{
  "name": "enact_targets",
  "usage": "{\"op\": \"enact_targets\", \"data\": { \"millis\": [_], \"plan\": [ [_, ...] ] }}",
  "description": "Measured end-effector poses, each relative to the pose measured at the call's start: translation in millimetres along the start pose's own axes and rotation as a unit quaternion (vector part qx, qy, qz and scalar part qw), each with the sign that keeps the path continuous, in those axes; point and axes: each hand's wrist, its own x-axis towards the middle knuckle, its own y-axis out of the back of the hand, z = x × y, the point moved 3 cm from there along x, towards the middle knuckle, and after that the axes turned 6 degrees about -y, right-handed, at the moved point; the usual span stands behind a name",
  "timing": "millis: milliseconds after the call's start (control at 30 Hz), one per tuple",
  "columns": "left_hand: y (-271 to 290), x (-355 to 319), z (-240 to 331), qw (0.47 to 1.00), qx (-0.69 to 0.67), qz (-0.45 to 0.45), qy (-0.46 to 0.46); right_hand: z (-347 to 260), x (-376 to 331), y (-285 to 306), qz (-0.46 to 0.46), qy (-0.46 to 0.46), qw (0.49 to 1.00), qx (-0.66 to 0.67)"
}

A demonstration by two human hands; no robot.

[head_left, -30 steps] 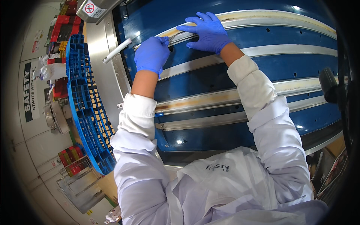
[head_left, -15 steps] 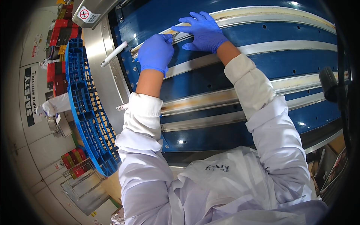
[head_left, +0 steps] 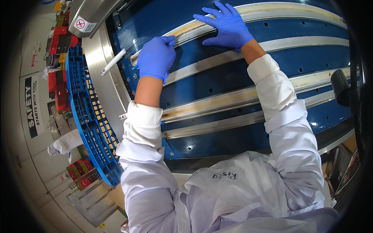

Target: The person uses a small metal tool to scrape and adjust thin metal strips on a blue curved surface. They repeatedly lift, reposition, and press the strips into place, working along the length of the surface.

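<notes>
Both my hands wear blue gloves and reach to the far metal rail (head_left: 268, 11) on a curved, dark blue machine surface (head_left: 217, 141). My left hand (head_left: 156, 58) is closed near the rail's left end, thumb and index finger pinched at its stained face. Whatever may be between those fingertips is too small to make out. Farther right, my right hand (head_left: 228, 29) lies over the same rail with its fingers spread, holding nothing. A second rail with brown stains (head_left: 217, 101) runs across nearer to me, and flat metal strips (head_left: 210, 66) run between and below the rails.
White rod (head_left: 113, 62) sticks out at the machine's left steel edge (head_left: 97, 50). A blue plastic pallet (head_left: 83, 112) stands upright beyond it. A metal housing (head_left: 91, 17) overhangs the upper left; a black knob (head_left: 340, 87) is at right. A person in white (head_left: 64, 143) is in the left background.
My right hand has slid to the right along the far rail, its fingers spreading wider. The left hand stays pinched near the rail's left end. The whole view has shifted slightly.
</notes>
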Motion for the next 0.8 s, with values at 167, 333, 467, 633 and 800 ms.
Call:
{"op": "enact_targets", "data": {
  "millis": [167,333,467,633,800],
  "plan": [
    [6,4,3,0.997,-0.034,-0.05,0.048,0,1,1,-0.005,-0.006,1.0,-0.002],
    [-9,6,5,1.0,0.009,-0.01,-0.005,-4,1,3,-0.017,-0.008,1.0,0.006],
    [2,5,17,1.0,0.008,-0.015,-0.007,-1,2,1,-0.026,-0.023,0.999,0.005],
    [-8,5,25,0.999,0.039,-0.011,0.004,-5,2,4,-0.034,-0.018,0.999,0.009],
    [3,10,30,1.0,-0.005,-0.019,-0.013,1,3,5,-0.044,-0.03,0.998,0.011]
  ]
}}
